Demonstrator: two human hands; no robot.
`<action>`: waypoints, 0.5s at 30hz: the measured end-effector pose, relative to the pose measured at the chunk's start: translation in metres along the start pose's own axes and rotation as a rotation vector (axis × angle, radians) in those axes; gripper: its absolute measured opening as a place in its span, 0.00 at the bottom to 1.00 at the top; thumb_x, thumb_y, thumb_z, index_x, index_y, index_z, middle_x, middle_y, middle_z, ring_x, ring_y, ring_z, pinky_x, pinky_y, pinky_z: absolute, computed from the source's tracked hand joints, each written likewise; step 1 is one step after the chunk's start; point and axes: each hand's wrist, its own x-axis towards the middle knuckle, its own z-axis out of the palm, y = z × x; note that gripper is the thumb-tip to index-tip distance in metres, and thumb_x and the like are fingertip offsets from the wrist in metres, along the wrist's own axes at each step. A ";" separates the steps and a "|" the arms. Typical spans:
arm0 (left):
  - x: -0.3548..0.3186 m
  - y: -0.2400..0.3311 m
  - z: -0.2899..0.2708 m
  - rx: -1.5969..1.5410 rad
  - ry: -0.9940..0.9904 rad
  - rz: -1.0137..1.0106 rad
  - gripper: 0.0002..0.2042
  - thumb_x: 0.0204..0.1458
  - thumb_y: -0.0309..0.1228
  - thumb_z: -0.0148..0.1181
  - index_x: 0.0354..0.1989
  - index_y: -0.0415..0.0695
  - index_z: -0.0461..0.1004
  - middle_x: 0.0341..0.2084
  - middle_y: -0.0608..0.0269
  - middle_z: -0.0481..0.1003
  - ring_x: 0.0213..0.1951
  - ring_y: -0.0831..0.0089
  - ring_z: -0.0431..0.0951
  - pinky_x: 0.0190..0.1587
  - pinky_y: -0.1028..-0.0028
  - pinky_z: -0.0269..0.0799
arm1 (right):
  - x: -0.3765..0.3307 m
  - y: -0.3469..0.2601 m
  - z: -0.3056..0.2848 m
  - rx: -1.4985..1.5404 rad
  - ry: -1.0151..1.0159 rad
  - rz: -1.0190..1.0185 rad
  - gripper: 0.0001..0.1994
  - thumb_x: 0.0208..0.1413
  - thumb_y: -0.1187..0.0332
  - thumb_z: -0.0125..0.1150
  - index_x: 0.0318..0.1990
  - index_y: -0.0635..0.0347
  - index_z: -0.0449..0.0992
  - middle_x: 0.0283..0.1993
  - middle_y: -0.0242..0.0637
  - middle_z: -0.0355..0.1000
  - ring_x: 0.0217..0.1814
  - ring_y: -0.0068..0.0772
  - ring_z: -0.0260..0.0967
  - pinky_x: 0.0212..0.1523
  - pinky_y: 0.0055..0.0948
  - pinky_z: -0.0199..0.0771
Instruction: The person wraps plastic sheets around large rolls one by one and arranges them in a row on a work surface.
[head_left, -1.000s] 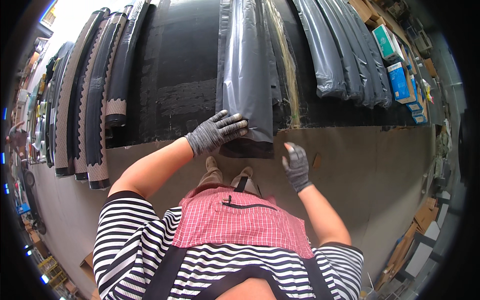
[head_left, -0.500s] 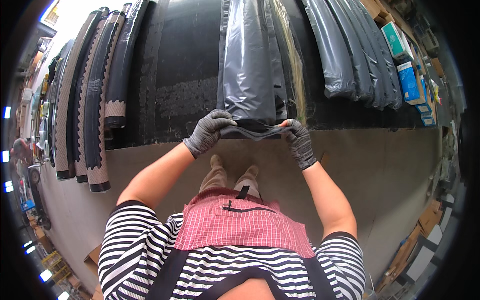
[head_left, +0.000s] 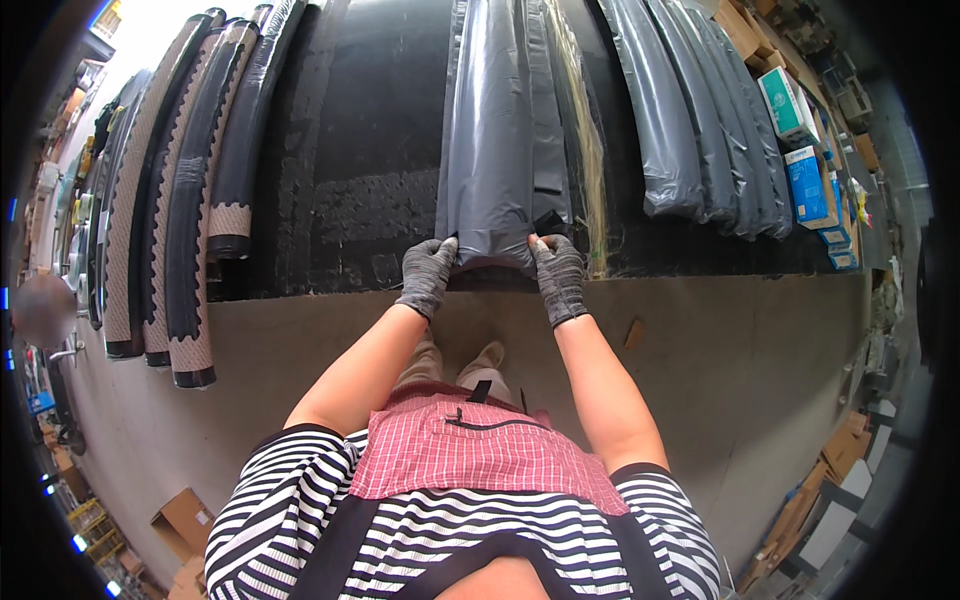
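Left hand point(head_left: 427, 277), right hand point(head_left: 559, 276) — grip glossy grey bag point(head_left: 495, 150).

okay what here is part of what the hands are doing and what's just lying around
In hand: left hand and right hand gripping the near end of the grey plastic sleeve.

Lying about: black rubber strips, other grey sleeves, blue boxes, cardboard scrap.

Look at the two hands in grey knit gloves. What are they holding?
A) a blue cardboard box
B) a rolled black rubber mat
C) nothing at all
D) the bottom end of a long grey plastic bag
D: the left hand and the right hand each grip a lower corner of the long grey plastic bag, which lies on the black mat.
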 end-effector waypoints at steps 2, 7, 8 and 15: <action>0.002 0.008 0.002 0.128 -0.008 0.052 0.16 0.57 0.40 0.65 0.24 0.39 0.79 0.20 0.68 0.75 0.25 0.80 0.69 0.31 0.73 0.67 | 0.006 0.000 0.003 0.031 0.065 0.105 0.19 0.55 0.58 0.70 0.40 0.66 0.73 0.27 0.36 0.74 0.29 0.29 0.70 0.36 0.34 0.72; 0.002 0.015 -0.010 0.310 0.067 0.165 0.30 0.48 0.32 0.75 0.57 0.40 0.65 0.26 0.63 0.74 0.29 0.76 0.71 0.37 0.71 0.72 | 0.000 -0.026 -0.010 -0.245 0.265 -0.507 0.12 0.54 0.67 0.67 0.41 0.63 0.73 0.38 0.43 0.70 0.41 0.42 0.70 0.47 0.37 0.72; -0.001 0.015 -0.009 0.319 0.066 0.222 0.25 0.49 0.30 0.73 0.54 0.42 0.68 0.32 0.59 0.75 0.33 0.73 0.73 0.40 0.69 0.73 | -0.006 -0.049 -0.007 -0.285 0.205 -0.566 0.20 0.55 0.64 0.67 0.50 0.66 0.73 0.47 0.50 0.72 0.50 0.50 0.70 0.54 0.40 0.70; 0.001 0.029 -0.007 0.655 -0.204 0.608 0.15 0.53 0.28 0.59 0.50 0.45 0.75 0.39 0.48 0.76 0.43 0.49 0.77 0.48 0.60 0.73 | -0.009 -0.104 0.018 -0.349 -0.074 -0.038 0.63 0.39 0.44 0.76 0.73 0.68 0.40 0.65 0.65 0.60 0.66 0.60 0.62 0.68 0.43 0.61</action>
